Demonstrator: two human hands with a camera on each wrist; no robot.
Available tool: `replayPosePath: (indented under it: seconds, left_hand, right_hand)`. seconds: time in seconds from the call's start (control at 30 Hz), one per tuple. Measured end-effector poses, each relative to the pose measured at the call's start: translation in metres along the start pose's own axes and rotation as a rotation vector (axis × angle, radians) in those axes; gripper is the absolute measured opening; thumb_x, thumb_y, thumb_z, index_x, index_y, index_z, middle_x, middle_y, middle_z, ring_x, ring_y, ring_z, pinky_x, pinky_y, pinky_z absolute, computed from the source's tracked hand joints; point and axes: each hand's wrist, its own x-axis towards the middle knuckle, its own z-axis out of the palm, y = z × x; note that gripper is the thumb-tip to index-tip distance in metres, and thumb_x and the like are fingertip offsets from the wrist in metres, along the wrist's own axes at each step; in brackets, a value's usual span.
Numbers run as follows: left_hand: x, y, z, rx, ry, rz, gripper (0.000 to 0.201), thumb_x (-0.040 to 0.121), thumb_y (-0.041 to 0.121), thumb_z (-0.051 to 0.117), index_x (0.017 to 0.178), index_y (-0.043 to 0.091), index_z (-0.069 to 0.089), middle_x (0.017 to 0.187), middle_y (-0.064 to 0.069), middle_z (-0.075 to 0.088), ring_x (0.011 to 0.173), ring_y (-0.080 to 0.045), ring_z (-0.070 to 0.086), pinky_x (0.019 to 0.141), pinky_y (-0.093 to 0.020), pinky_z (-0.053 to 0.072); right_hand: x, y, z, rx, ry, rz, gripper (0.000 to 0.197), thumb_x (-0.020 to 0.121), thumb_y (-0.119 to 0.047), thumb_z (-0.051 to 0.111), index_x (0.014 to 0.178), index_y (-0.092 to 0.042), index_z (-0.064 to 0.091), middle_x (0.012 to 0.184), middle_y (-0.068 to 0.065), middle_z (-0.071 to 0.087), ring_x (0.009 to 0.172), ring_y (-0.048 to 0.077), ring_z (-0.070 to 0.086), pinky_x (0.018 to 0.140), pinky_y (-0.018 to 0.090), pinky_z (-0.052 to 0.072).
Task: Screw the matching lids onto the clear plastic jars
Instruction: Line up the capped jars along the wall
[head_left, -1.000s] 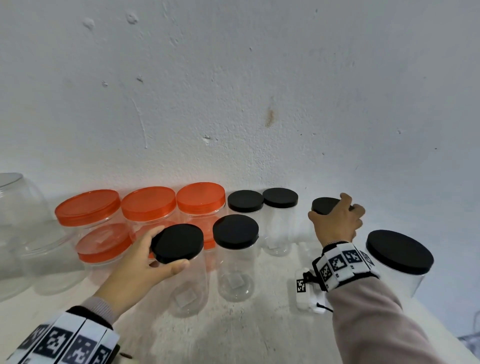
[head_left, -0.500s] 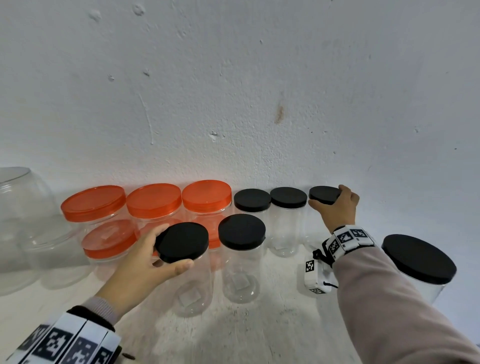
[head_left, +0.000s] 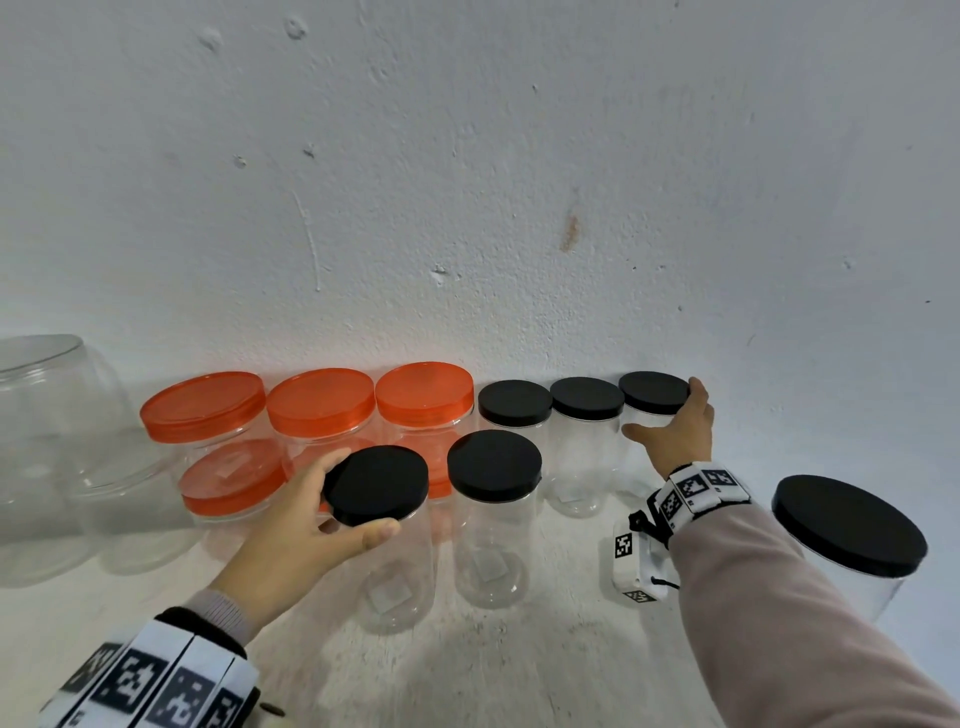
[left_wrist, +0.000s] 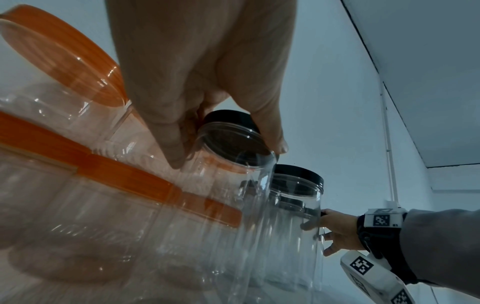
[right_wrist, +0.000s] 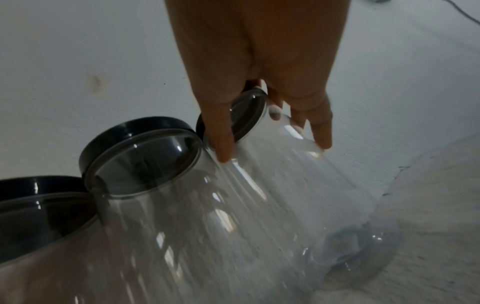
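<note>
Gripping the black lid (head_left: 376, 484) by its rim, the left hand (head_left: 301, 540) has thumb and fingers curled around it on the nearest clear jar (head_left: 397, 571), front row of the counter (head_left: 467, 675). These jars look empty, so I'd guess light, thin-walled and slick; hold the ribbed lid edge, not the body. Further back by the wall, the right hand (head_left: 672, 441) wraps the far jar (right_wrist: 272, 185) just under its black cap (head_left: 653, 392).
</note>
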Motion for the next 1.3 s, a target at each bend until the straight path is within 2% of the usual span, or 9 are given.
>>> replayPosePath:
  seconds: [0.13,0.23,0.37,0.47,0.6,0.87,1.07,1.13,1.3]
  left_hand:
    - [0.0,-0.001,0.0,-0.001,-0.001,-0.008,0.09,0.059,0.048,0.077,0.137,0.034,0.035,0.124,0.021,0.046,0.112,0.001,0.049,0.076,-0.011,0.041]
    - [0.0,0.0,0.001,0.004,0.003,0.006,0.081,0.063,0.044,0.078,0.131,0.037,0.035,0.117,0.029,0.045,0.104,0.013,0.046,0.071,-0.007,0.041]
    - [0.0,0.001,0.001,-0.002,-0.002,0.001,0.074,0.064,0.043,0.078,0.125,0.041,0.035,0.115,0.028,0.047,0.104,0.011,0.047,0.07,-0.008,0.041]
    - [0.0,0.003,0.0,-0.003,-0.012,0.004,0.077,0.062,0.045,0.079,0.127,0.04,0.037,0.118,0.026,0.049,0.105,0.009,0.048,0.072,-0.01,0.041]
    - [-0.003,0.005,0.001,-0.002,-0.004,0.002,0.085,0.06,0.047,0.078,0.134,0.034,0.038,0.123,0.018,0.051,0.11,0.0,0.05,0.079,-0.014,0.041]
    - [-0.004,0.029,0.03,0.017,-0.054,0.095,0.099,0.053,0.055,0.078,0.138,0.035,0.032,0.116,0.032,0.045,0.1,0.015,0.047,0.074,-0.004,0.04]
    - [0.019,0.058,0.075,-0.014,-0.086,0.155,0.071,0.062,0.042,0.084,0.119,0.043,0.043,0.11,0.029,0.051,0.099,0.015,0.052,0.079,-0.005,0.043]
    - [0.028,0.065,0.089,-0.033,-0.087,0.154,0.064,0.063,0.037,0.085,0.112,0.043,0.043,0.108,0.027,0.054,0.102,0.01,0.054,0.083,-0.01,0.046]
    - [0.046,0.071,0.112,0.034,-0.067,0.115,0.093,0.064,0.039,0.085,0.14,0.015,0.037,0.136,0.002,0.049,0.125,-0.015,0.047,0.107,-0.039,0.04]
  right_hand:
    - [-0.005,-0.006,-0.001,-0.049,0.012,0.062,0.104,0.076,0.0,0.075,0.153,-0.018,0.007,0.151,0.018,0.02,0.132,0.042,0.033,0.103,0.05,0.035]
    - [-0.019,-0.022,-0.002,-0.063,0.109,0.069,0.1,0.078,0.002,0.07,0.153,-0.02,0.007,0.155,0.016,0.013,0.136,0.039,0.025,0.105,0.055,0.034]
    - [-0.057,-0.057,0.002,0.015,0.179,-0.204,0.07,0.086,-0.015,0.065,0.146,-0.014,0.029,0.146,0.012,0.029,0.13,0.031,0.031,0.105,0.049,0.033]
    - [-0.098,-0.078,0.009,0.04,-0.126,-0.383,0.065,0.084,-0.04,0.069,0.138,-0.014,0.043,0.135,0.006,0.044,0.127,0.023,0.039,0.106,0.039,0.034]
    - [-0.142,-0.08,0.023,-0.133,-0.598,-0.338,0.108,0.068,-0.057,0.076,0.151,-0.02,0.017,0.147,0.0,0.023,0.136,0.02,0.027,0.111,0.041,0.032]
    - [-0.14,-0.068,0.006,-0.127,-0.433,-0.338,0.089,0.073,-0.031,0.077,0.144,-0.015,0.028,0.129,-0.001,0.03,0.12,0.023,0.037,0.098,0.03,0.038]
    - [-0.11,-0.051,-0.028,-0.115,-0.273,-0.226,0.088,0.073,-0.024,0.076,0.145,-0.015,0.026,0.134,0.004,0.03,0.122,0.026,0.035,0.1,0.038,0.038]
    - [-0.104,-0.047,-0.031,-0.109,-0.255,-0.198,0.088,0.073,-0.023,0.076,0.145,-0.016,0.026,0.134,0.003,0.03,0.123,0.027,0.036,0.1,0.041,0.038]
    - [-0.094,-0.04,-0.03,-0.091,-0.258,-0.174,0.09,0.074,-0.019,0.075,0.148,-0.015,0.023,0.138,0.004,0.028,0.126,0.028,0.035,0.102,0.041,0.037]
